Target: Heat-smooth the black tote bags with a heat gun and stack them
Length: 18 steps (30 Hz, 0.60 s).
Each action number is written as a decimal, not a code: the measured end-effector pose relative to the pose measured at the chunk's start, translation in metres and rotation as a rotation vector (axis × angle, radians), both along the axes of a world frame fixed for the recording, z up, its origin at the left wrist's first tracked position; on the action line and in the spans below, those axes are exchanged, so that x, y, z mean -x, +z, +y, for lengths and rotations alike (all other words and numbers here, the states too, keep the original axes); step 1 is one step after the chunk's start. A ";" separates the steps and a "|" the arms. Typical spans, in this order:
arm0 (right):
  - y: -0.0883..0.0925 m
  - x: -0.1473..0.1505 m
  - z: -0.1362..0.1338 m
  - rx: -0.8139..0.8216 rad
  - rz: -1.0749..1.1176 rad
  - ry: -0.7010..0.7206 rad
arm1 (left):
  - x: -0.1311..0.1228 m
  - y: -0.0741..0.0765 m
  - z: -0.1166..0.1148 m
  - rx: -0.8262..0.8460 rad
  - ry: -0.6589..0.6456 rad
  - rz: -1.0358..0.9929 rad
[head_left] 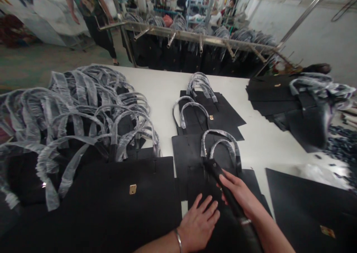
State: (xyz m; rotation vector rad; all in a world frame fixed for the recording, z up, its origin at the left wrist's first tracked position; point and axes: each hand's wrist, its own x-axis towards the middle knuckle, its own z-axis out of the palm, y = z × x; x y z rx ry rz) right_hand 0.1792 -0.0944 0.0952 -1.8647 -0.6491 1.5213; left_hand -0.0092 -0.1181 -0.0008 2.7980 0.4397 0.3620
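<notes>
My left hand (199,223), with a bracelet at its wrist, rests on a black bag panel (223,223), fingers spread. My right hand (237,191) is closed around a long, dark strap-like piece (230,201), slanting across the panel. The piece has a small dot near its far end and a silvery band lower down; its exact kind is unclear. Just beyond its tip stand two plastic-wrapped bag handles (221,134). To the left of my hands lies a black panel with a gold lock plate (133,189).
Many wrapped handles (80,96) are heaped on the left of the white table (161,85). More black panels (273,96) lie on the right, beside crumpled clear plastic (318,175). Behind the table, a metal rack (200,37) holds bags. A person (92,15) stands at upper left.
</notes>
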 end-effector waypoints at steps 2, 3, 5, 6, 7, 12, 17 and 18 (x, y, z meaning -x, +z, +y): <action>0.002 -0.003 -0.007 0.035 0.009 0.027 | 0.000 0.000 0.000 0.001 0.004 -0.004; 0.002 -0.003 -0.008 0.052 0.022 0.042 | 0.001 0.000 0.001 0.002 0.004 -0.006; 0.003 -0.001 -0.004 0.065 0.048 0.063 | 0.001 0.001 0.001 0.001 0.000 -0.009; 0.003 0.000 0.000 0.060 0.055 0.068 | 0.001 0.001 0.001 0.000 -0.001 -0.011; 0.004 0.001 0.004 0.055 0.059 0.078 | 0.001 0.001 0.001 -0.001 0.000 -0.010; 0.011 -0.010 0.005 0.111 0.097 0.159 | 0.002 0.003 0.003 -0.002 0.002 -0.008; 0.010 -0.012 0.005 0.117 0.111 0.142 | 0.001 0.003 0.004 -0.016 0.001 -0.017; 0.009 -0.010 0.008 0.086 0.087 0.114 | 0.001 0.003 0.004 -0.020 0.004 -0.018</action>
